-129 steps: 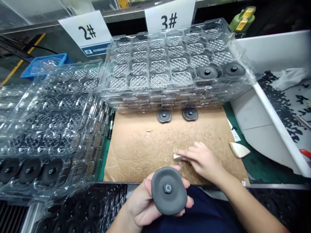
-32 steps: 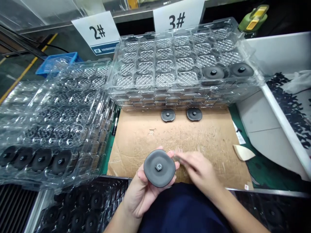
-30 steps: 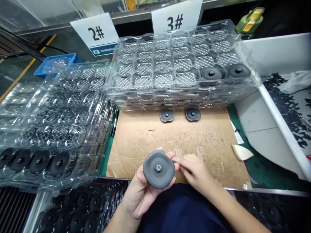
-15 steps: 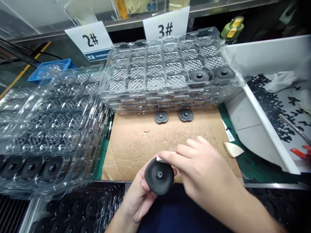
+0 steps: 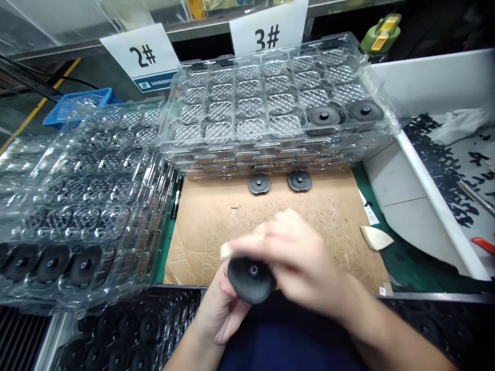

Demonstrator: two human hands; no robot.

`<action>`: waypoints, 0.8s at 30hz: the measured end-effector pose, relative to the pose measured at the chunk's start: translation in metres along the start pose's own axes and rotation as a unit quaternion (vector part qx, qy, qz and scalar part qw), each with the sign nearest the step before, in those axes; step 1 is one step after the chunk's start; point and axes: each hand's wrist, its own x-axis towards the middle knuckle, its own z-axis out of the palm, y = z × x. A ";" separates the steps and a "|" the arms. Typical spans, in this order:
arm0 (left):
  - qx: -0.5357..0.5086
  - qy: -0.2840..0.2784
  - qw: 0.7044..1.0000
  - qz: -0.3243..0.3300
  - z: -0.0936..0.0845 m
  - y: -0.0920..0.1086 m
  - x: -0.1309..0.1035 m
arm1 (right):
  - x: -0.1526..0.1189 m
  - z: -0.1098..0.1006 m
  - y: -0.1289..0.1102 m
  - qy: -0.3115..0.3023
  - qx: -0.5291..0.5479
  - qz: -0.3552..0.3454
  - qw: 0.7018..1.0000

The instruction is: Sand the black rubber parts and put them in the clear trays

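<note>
Black and round, a disc (image 5: 250, 282) sits in the left hand (image 5: 224, 312), gripped from below, over the near edge of the cardboard (image 5: 209, 221). The blurry right hand (image 5: 288, 252) pinches a small pale block (image 5: 226, 251) by its rim. Two other discs (image 5: 259, 184) lie near the cardboard's far edge; a pale wedge (image 5: 376, 238) lies at the right edge.

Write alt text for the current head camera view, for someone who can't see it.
A person's left hand holds a dark disc, while the blurred right hand, gripping a small pale piece, hides part of its far edge. Beyond, two similar discs lie on brown cardboard in front of stacked clear trays.
</note>
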 end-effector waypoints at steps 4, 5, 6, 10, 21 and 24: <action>-0.051 -0.061 0.996 -0.042 -0.006 0.009 -0.001 | -0.026 0.001 0.034 0.012 -0.013 0.201 0.979; -0.064 -0.074 0.994 -0.042 -0.008 0.011 -0.001 | -0.037 0.007 0.040 0.008 -0.015 0.214 0.977; -0.072 -0.085 0.993 -0.041 -0.010 0.012 -0.001 | -0.049 0.016 0.045 -0.002 -0.015 0.216 0.976; -0.075 -0.091 0.992 -0.045 -0.013 0.014 0.002 | -0.087 0.049 0.057 -0.046 -0.035 0.201 0.978; -0.018 0.007 0.999 -0.034 -0.003 -0.001 0.005 | -0.016 -0.005 -0.022 0.023 0.044 0.094 0.994; -0.012 0.039 0.999 -0.012 -0.002 -0.003 0.006 | -0.007 -0.001 -0.029 -0.103 0.053 0.120 0.986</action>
